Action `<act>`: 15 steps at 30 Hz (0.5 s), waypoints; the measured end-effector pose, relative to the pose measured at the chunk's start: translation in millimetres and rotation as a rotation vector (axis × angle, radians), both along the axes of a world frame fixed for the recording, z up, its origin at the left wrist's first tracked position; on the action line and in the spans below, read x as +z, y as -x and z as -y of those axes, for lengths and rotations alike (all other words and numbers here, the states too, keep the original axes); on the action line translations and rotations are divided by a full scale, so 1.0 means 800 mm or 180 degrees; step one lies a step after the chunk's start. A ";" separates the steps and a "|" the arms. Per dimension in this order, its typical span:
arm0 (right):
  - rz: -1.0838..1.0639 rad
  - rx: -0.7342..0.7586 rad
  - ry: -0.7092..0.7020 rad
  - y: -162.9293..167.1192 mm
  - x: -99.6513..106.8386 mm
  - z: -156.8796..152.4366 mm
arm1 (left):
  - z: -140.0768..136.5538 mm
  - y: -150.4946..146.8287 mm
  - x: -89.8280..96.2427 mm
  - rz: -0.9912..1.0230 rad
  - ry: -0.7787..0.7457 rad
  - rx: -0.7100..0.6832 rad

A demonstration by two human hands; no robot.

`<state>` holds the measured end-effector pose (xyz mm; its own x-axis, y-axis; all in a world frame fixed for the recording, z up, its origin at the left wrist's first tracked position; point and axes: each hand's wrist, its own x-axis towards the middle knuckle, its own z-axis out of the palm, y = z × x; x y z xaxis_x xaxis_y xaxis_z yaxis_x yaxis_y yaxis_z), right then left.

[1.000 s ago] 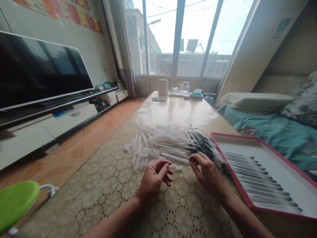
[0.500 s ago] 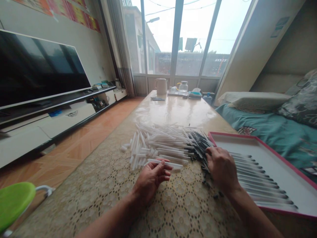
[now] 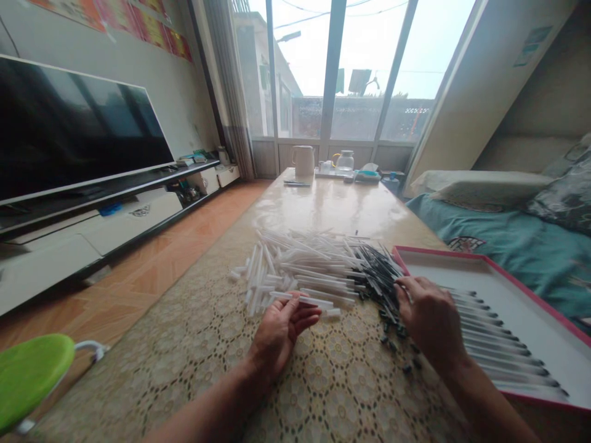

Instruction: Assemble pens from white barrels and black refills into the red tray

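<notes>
My left hand [image 3: 279, 329] is closed, with a whitish translucent pen barrel [image 3: 318, 301] lying between the thumb and fingers. It sits just in front of a pile of similar barrels [image 3: 300, 258]. At the heap of thin black pen refills [image 3: 376, 264], my right hand [image 3: 431, 317] has its thumb and index finger pinched together. Whatever is between those fingertips is too hard to make out. Small black caps [image 3: 392, 335] lie scattered left of my right wrist. Inside the pink-rimmed tray [image 3: 489, 261], several pens [image 3: 503, 344] with dark ends lie in a row.
The patterned table [image 3: 184, 344] holds a beige jug [image 3: 303, 162], a glass pitcher [image 3: 345, 161] and a tissue pack [image 3: 368, 174] at its far end. A green stool [image 3: 34, 375] stands at the left, and a teal-covered couch [image 3: 521, 231] runs along the right.
My right hand has shifted slightly right and its fingers remain pinched by the refills. The barrel in my left hand has tilted a little, its right end lower. The view has turned slightly left.
</notes>
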<state>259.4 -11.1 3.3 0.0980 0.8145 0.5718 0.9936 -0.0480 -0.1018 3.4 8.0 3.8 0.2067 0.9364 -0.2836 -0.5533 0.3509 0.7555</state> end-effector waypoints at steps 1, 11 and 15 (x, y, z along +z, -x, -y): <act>-0.0265 0.0353 -0.0016 0.005 0.002 0.002 | 0.000 0.000 0.000 0.0036 0.0006 0.0047; -0.1099 0.1633 0.0267 0.062 0.027 0.024 | -0.009 0.005 -0.001 0.0231 0.0155 0.0439; -0.1054 0.1602 0.0305 0.063 0.025 0.026 | -0.009 0.005 -0.003 0.0253 0.0123 0.0398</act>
<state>208.7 -31.5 23.4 -0.1521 0.8533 0.4987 0.8130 0.3949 -0.4277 -0.9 15.3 1.5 0.1122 0.9450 -0.3072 -0.6521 0.3033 0.6948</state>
